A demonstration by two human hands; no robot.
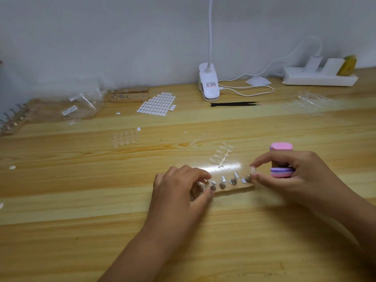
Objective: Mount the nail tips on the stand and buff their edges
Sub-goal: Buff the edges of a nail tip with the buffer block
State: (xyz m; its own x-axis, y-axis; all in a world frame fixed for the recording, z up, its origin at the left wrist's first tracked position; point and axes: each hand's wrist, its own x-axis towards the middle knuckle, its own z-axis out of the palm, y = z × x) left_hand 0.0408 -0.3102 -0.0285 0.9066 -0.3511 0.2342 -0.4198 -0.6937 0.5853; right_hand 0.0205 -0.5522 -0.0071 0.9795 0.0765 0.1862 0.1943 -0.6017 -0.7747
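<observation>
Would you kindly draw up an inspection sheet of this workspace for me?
Surface: pale wooden table, one glare patch.
Job's things: wooden peg stand; clear nail tip; pink-and-purple buffer block; strip of clear tips.
Clutter: white oval sticker sheet, black tweezers, clear plastic bags, spare wooden stand.
Hands: left hand grips stand's left end; right hand pinches nail tip, holds buffer block.
Cables: white cable looped beside white clip lamp, white power strip.
Surroundings: plain grey wall.

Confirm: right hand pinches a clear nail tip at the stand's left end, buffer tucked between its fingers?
No. The head view shows the right hand pinching the nail tip at the right end of the stand; the left hand grips its left end; buffer as stated.
</observation>
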